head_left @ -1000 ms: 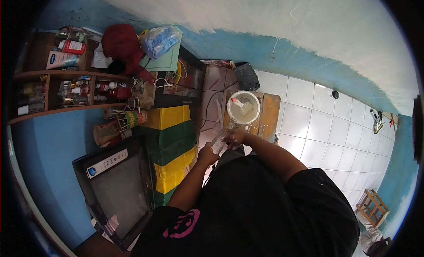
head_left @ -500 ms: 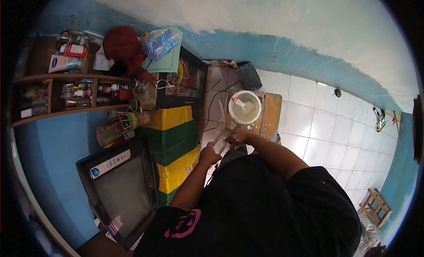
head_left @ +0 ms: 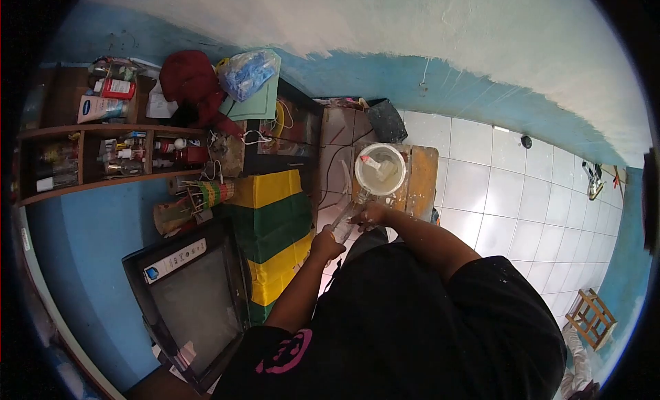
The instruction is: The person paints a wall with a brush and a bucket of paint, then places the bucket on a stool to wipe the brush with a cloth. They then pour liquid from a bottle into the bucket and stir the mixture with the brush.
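Note:
My left hand [head_left: 327,245] is closed round the lower end of a whitish, paint-smeared object [head_left: 344,228] that looks like a roller or tool wrapped in clear plastic. Against its upper part my right hand [head_left: 370,214] presses with curled fingers. Just beyond both hands, a white bucket [head_left: 403,169] rests on a paint-spotted wooden bench [head_left: 423,176]. Inside the bucket are pale contents and a tool with a red-and-white part [head_left: 372,162]. The exact shape of what I hold is partly hidden by my fingers.
A dark container [head_left: 387,121] stands behind the bench by the wall. To the left are a yellow-green cloth [head_left: 275,218], an old television [head_left: 196,300] and shelves with bottles [head_left: 82,128]. A small wooden stool [head_left: 591,319] is at the far right on the tiles.
The view has shifted slightly. Both hands stay at the whitish object with nearly the same hold; nothing has been let go.

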{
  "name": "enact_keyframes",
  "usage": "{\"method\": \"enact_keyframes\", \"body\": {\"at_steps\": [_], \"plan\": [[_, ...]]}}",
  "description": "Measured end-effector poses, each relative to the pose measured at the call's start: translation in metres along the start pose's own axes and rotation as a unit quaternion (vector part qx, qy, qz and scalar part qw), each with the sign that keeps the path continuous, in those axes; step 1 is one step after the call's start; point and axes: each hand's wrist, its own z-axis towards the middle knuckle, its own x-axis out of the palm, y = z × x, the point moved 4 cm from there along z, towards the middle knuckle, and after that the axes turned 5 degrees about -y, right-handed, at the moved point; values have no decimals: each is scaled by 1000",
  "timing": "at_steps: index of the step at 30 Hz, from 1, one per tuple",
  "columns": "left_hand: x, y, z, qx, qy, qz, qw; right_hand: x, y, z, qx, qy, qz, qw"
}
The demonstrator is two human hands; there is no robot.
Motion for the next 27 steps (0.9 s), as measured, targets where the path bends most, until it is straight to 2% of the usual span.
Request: {"method": "enact_keyframes", "body": {"at_steps": [2,7,8,13,14,19,22,23,25,26,27], "plan": [[-3,-4,-2,5,0,16,1000,-8,12,-3,-58,-14,-30,998],[-2,-3,-2,-2,5,38,999,-8,11,-2,29,-21,81,996],[0,-2,-1,-4,3,37,999,-10,13,-3,-2,-29,54,998],[-6,-7,-6,0,-5,35,999,-8,11,-3,36,-46,118,991],[-8,-9,-6,2,2,26,1000,-6,7,-2,9,-53,104,993],[-8,-10,-8,7,-14,32,999,9,-20,4,65,-73,245,964],[-8,-10,-9,7,-14,33,999,4,-12,3,-42,-86,136,986],[-9,-11,-9,3,-10,35,999,0,-6,2,-110,-86,48,989],[-9,-10,-9,2,-9,32,999,-3,1,1,-95,-59,6,994],[-7,-8,-7,5,-11,28,1000,-1,0,2,-13,-32,53,998],[-8,-8,-8,7,-14,23,1000,-1,0,1,27,-20,84,996]]}}
